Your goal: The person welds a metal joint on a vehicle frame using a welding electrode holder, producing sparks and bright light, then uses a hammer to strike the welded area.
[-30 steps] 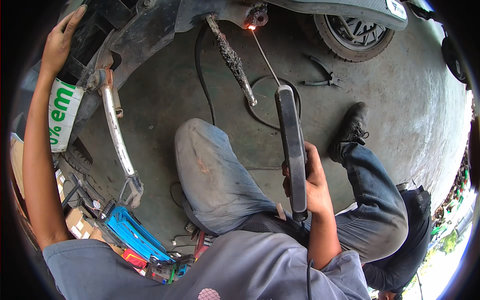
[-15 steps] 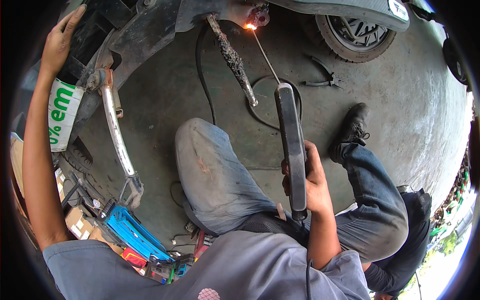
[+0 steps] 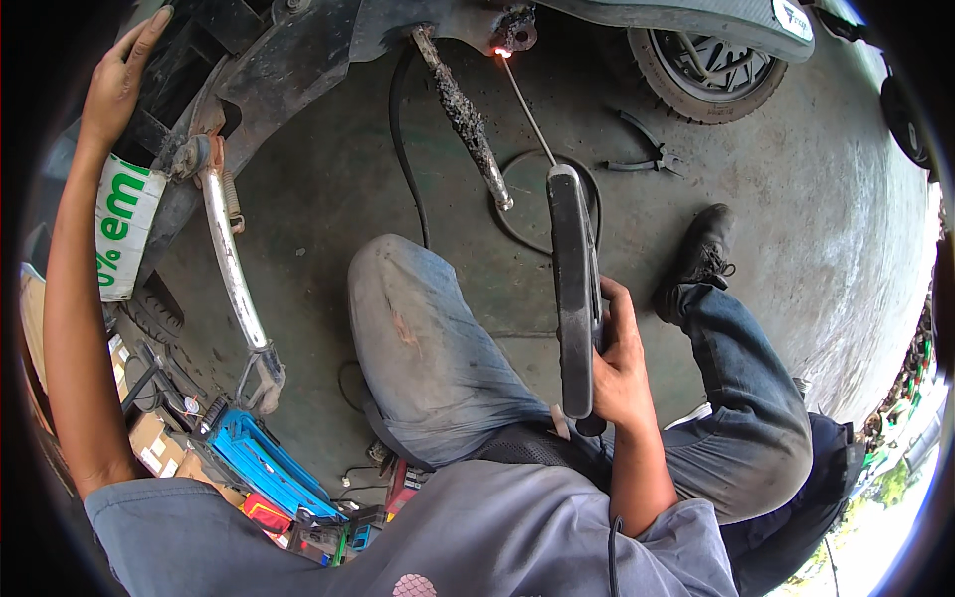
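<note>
My right hand (image 3: pixel 624 370) grips a black handheld welding gun (image 3: pixel 571 289). From its far end a thin welding rod (image 3: pixel 528 114) reaches up to a small red-orange glowing spot (image 3: pixel 503 52) on a scorched metal bracket (image 3: pixel 519 28) under the vehicle. Beside that bracket, a rod crusted with dark lumps (image 3: pixel 460 114) slants down from the frame. At the upper left, my left hand (image 3: pixel 117 88) is raised against the dark vehicle frame (image 3: pixel 284 95), its fingers stretched out and holding nothing. Below it hangs a worn silver kickstand (image 3: pixel 231 259) with a spring.
Pliers (image 3: pixel 649 154) lie open on the floor near a wheel (image 3: pixel 711 75). A black cable (image 3: pixel 400 149) loops over the concrete. Blue plastic crates (image 3: pixel 264 463) and boxes stand at lower left. Another person in dark clothing (image 3: pixel 796 497) is close by at lower right.
The glow at the rod's tip has shrunk and dimmed from bright orange to red. The welding gun's rear end has swung slightly left and up. My left hand has stayed in place.
</note>
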A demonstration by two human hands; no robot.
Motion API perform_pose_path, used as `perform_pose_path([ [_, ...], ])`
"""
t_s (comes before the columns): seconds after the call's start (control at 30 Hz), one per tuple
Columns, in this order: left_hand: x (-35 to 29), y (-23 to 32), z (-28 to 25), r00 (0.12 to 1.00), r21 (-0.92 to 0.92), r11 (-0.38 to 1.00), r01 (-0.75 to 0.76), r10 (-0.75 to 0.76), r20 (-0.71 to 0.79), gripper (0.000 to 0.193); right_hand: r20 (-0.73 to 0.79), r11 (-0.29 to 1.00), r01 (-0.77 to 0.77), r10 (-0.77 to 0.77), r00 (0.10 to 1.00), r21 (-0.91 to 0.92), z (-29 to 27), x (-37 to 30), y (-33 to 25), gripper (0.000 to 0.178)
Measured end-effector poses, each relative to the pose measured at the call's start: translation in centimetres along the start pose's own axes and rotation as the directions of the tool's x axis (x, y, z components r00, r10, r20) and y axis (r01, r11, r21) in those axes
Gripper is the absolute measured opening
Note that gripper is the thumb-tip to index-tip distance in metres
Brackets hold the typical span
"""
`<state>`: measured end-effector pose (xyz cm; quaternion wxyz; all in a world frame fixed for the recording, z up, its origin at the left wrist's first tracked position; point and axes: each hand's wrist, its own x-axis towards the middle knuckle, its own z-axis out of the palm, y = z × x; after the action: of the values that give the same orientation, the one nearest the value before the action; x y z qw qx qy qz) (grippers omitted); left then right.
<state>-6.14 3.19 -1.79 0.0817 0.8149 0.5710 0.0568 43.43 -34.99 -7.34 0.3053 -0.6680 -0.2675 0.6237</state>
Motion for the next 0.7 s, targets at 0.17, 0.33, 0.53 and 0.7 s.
perform_pose_path([
  [0.17, 0.3, -0.2, 0.2, 1.000, -0.010, 1.000, -0.026, 0.026, 0.006, 0.048, -0.091, 0.801, 0.237, -0.339, 0.936, -0.549, 0.6, -0.5, -0.3, 0.058],
  [0.33, 0.1, -0.1, 0.1, 1.000, -0.008, 1.000, -0.029, 0.029, 0.003, 0.047, 0.009, 0.984, 0.141, -0.143, 0.990, 0.106, -0.1, -0.4, 1.0, 0.057],
  [0.53, 0.4, 0.8, 0.2, 1.000, 0.013, 1.000, -0.014, 0.014, 0.001, 0.047, 0.174, 0.886, -0.042, -0.043, 0.984, 0.462, -0.7, -2.1, -0.2, 0.065],
  [0.7, 0.1, -0.8, 0.0, 0.998, 0.032, 0.997, -0.068, 0.068, 0.005, 0.046, -0.018, 0.938, 0.259, -0.271, 0.963, -0.231, 0.2, -1.1, -0.1, 0.062],
])
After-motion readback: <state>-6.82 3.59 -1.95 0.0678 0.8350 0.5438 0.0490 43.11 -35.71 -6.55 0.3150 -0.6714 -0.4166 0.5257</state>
